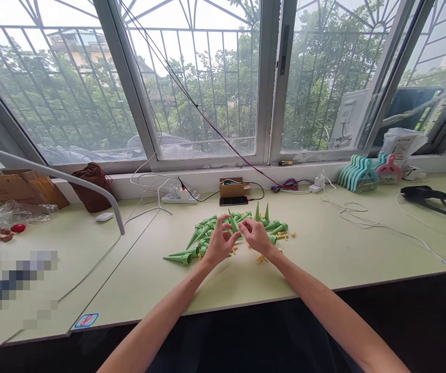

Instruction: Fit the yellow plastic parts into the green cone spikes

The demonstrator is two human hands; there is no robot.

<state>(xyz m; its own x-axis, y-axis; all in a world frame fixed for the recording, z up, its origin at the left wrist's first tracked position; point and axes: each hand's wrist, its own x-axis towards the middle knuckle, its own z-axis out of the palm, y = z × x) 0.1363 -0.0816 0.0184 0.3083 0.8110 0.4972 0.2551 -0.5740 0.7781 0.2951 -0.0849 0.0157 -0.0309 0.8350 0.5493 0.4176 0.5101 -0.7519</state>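
Above the pile, a green plastic cone-shaped plant watering spike [233,223] is held with its point up. My left hand [218,243] is closed round it from the left, fingers and thumb curved about it. On the other side my right hand [257,236] is in a pinch at the spike's lower part; whatever its fingertips hold is hidden. Around and behind both hands lie many more green spikes [184,258], some on their sides and a couple upright [267,211]. Small yellow plastic pieces [260,258] are scattered beneath and beside my right hand.
Behind the pile lie a dark phone [233,200] and a small cardboard box [228,188]. A white power strip [180,195] and loose cables run along the window. Teal hangers [358,175] and a black strapped device [425,196] are at right; a white lamp arm [90,185] crosses left.
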